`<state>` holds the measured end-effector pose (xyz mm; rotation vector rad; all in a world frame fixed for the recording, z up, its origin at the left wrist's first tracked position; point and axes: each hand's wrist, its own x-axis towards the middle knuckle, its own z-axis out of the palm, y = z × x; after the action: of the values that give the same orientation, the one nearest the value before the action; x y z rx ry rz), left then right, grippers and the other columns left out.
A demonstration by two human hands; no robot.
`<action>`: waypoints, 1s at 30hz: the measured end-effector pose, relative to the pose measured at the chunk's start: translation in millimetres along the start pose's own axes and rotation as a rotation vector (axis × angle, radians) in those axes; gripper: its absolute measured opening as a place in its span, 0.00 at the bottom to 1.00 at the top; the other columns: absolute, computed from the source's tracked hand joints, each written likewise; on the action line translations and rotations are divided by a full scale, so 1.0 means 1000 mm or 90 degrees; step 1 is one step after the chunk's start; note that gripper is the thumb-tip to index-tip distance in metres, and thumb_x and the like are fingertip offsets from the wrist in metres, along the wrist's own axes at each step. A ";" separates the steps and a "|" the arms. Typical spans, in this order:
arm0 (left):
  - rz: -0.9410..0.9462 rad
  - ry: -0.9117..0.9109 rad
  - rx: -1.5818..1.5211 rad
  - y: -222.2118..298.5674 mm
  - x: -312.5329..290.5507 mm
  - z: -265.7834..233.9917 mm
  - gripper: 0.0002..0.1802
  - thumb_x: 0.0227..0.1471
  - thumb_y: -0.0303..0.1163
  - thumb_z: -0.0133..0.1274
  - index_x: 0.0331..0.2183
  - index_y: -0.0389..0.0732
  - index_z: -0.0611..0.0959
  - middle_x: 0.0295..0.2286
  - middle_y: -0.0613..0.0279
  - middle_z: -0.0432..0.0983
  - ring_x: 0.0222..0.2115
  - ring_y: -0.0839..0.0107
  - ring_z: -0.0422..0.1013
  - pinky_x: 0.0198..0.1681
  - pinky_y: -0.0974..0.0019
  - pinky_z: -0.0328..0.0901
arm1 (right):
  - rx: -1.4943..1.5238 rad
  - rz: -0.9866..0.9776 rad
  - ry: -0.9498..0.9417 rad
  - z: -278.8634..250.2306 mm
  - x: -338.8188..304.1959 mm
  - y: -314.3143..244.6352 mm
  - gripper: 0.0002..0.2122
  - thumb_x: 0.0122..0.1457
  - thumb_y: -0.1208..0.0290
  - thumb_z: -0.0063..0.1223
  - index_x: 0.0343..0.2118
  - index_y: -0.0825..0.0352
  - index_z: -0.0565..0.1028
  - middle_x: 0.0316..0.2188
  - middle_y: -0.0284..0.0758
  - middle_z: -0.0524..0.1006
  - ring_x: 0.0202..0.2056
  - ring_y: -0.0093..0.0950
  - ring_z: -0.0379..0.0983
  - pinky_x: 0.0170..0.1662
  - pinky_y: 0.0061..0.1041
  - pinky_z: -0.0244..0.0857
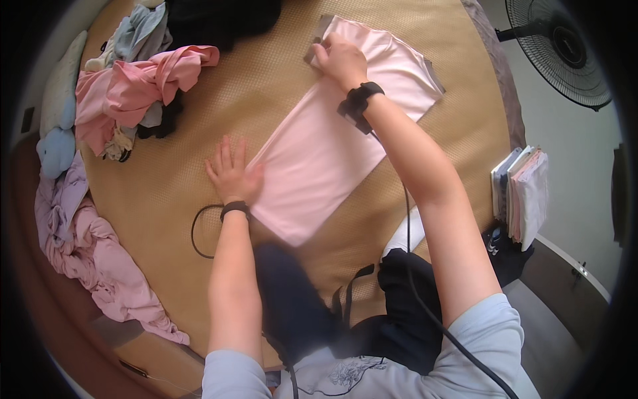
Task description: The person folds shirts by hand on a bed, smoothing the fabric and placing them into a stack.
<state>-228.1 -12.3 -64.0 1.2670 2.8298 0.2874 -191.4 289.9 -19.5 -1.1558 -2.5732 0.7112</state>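
A light pink garment [312, 159] with grey trim lies folded lengthwise, slantwise on the tan woven mat in front of me. Its sleeve-like part with a grey edge spreads to the upper right. My right hand [342, 60] is at the far end of the garment, fingers bent and closed on the cloth by the grey trim; the fingertips are partly hidden. My left hand [234, 171] rests flat with spread fingers beside the near left edge, its thumb over the pink cloth. Each wrist wears a black band, and the right one carries a small black device.
Crumpled clothes [133, 93] heap at the far left, near a dark cloth [222, 20]. A pink and lilac bundle [100, 259] lies along the left edge. Folded clothes [522, 193] stack at the right edge, below a black fan [565, 43]. A black cable [415, 286] runs along my right arm.
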 end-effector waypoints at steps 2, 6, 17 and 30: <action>0.001 0.010 0.016 -0.003 -0.001 0.000 0.36 0.39 0.49 0.47 0.53 0.55 0.62 0.55 0.60 0.49 0.55 0.59 0.47 0.55 0.42 0.37 | 0.112 0.078 0.082 -0.006 -0.007 0.001 0.16 0.49 0.58 0.47 0.30 0.69 0.72 0.24 0.42 0.75 0.28 0.37 0.72 0.33 0.31 0.64; 0.016 0.037 0.003 0.000 0.000 0.000 0.36 0.39 0.49 0.47 0.53 0.54 0.62 0.55 0.60 0.49 0.55 0.59 0.48 0.55 0.42 0.38 | 0.340 0.281 0.113 -0.017 -0.024 0.019 0.13 0.47 0.65 0.47 0.27 0.73 0.70 0.19 0.37 0.73 0.25 0.24 0.71 0.26 0.24 0.65; 0.003 0.025 0.019 0.001 0.001 -0.003 0.35 0.40 0.48 0.47 0.53 0.55 0.62 0.55 0.61 0.49 0.56 0.62 0.47 0.56 0.44 0.37 | 0.528 0.532 -0.132 -0.043 -0.081 0.053 0.10 0.49 0.66 0.46 0.23 0.69 0.69 0.17 0.33 0.70 0.13 0.21 0.62 0.16 0.19 0.59; 0.017 0.026 0.031 0.003 0.001 -0.002 0.34 0.42 0.48 0.45 0.53 0.55 0.61 0.55 0.59 0.49 0.56 0.61 0.46 0.56 0.44 0.37 | 0.110 0.343 0.089 -0.052 -0.033 0.101 0.18 0.43 0.62 0.50 0.32 0.73 0.70 0.34 0.51 0.70 0.40 0.43 0.67 0.44 0.32 0.60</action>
<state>-226.8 -10.4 -61.3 1.3231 2.8724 0.2498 -84.6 340.3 -27.3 -1.7848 -2.0450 0.8989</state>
